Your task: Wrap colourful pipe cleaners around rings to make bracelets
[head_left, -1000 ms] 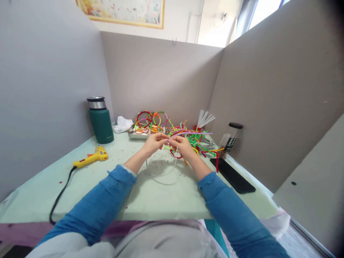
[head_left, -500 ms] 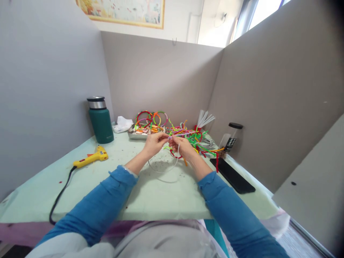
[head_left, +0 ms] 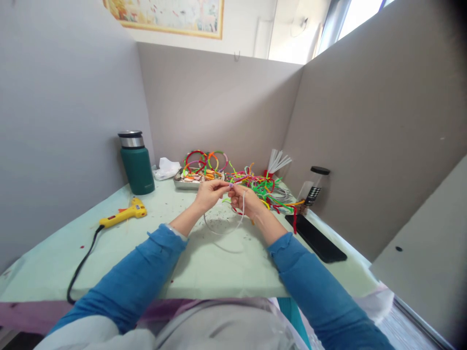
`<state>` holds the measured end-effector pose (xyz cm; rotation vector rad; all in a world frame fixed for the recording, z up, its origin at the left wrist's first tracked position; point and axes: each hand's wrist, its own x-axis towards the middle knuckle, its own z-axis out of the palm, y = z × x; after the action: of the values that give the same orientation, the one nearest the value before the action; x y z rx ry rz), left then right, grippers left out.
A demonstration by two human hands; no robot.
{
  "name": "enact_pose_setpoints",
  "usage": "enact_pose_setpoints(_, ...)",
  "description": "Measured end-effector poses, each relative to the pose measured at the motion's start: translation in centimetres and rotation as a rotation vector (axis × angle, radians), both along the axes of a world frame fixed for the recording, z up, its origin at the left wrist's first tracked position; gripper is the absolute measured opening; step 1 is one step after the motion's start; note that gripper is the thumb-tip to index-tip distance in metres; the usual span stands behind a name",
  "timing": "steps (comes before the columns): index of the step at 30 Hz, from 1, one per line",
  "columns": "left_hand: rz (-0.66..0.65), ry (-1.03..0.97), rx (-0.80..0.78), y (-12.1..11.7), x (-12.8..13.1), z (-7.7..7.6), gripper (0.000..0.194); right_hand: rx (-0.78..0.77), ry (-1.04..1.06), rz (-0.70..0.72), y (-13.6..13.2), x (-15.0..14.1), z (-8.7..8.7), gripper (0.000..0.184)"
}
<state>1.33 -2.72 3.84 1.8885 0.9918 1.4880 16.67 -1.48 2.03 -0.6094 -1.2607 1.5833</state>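
White hoop (head_left: 222,234) is held up over the green-covered table (head_left: 219,277), roughly midway between its left and right edges and well in from the near edge, with a faint shadow cast on the cloth below. At its top, a small purple piece (head_left: 231,184) is pinched between the thumb and finger of the left hand (head_left: 210,195). By the right hand (head_left: 248,200) the same spot is gripped with bent fingers, and one side of the hoop is seen passing across that hand (which strand is pressed by which fingertip cannot be told). Only this purple patch is shown on the hoop; the arc below is bare white, so the covering is judged to be barely begun, with most of the ring left uncovered. Several coloured rings (head_left: 197,151), fully wrapped as far as can be seen, are propped at the metal tray (head_left: 187,185) by the far edge, and are taken as finished pieces. Loose coloured stems (head_left: 268,187) are heaped toward the far right corner, while the yellow glue gun (head_left: 126,214) is left lying near the left edge, untouched by either hand.
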Motion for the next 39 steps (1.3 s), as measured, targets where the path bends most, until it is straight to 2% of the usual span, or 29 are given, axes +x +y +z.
enact_pose_setpoints(4, -0.031, -0.085, -0.058, 0.0, 0.1, 0.0, 0.027, 0.039, 0.099, -0.036, -0.1, 0.1, 0.1, 0.032)
enact_pose_setpoints(9, -0.037, -0.147, -0.208, 0.2, -0.2, -0.1, 0.027, 0.118, 0.008, -0.122, 0.1, -0.1, -0.3, 0.032)
enact_pose_setpoints(14, -0.079, -0.116, -0.468, 0.7, -0.5, -1.4, 0.028, 0.330, -0.309, -0.272, 0.8, -0.2, -1.5, 0.028)
enact_pose_setpoints(18, -0.029, 0.005, -0.659, 1.2, -0.3, -3.0, 0.023, 0.527, -0.657, -0.309, 1.1, 0.3, -2.2, 0.019)
enact_pose_setpoints(20, -0.011, 0.040, -0.701, 1.5, -0.2, -3.6, 0.018, 0.637, -0.806, -0.332, 1.1, 0.6, -2.4, 0.013)
enact_pose_setpoints(22, -0.009, 0.062, -0.723, 1.8, -0.2, -4.0, 0.015, 0.673, -0.872, -0.341, 1.0, 0.8, -2.4, 0.011)
enact_pose_setpoints(26, -0.020, 0.059, -0.738, 1.7, -0.3, -4.0, 0.010, 0.619, -0.825, -0.259, 1.0, 0.9, -2.4, 0.012)
enact_pose_setpoints(32, -0.072, 0.023, -0.733, 1.0, -0.4, -3.4, 0.014, 0.743, -0.831, -0.219, 0.8, 1.2, -2.5, 0.019)
enact_pose_setpoints(35, -0.042, 0.072, -0.719, 1.2, -0.4, -3.7, 0.015, 0.711, -0.848, -0.283, 1.1, 1.4, -2.6, 0.024)
enact_pose_setpoints(39, -0.013, 0.220, -0.617, 1.7, -0.1, -4.5, 0.019, 0.670, -0.846, -0.382, 2.1, 1.3, -3.1, 0.018)
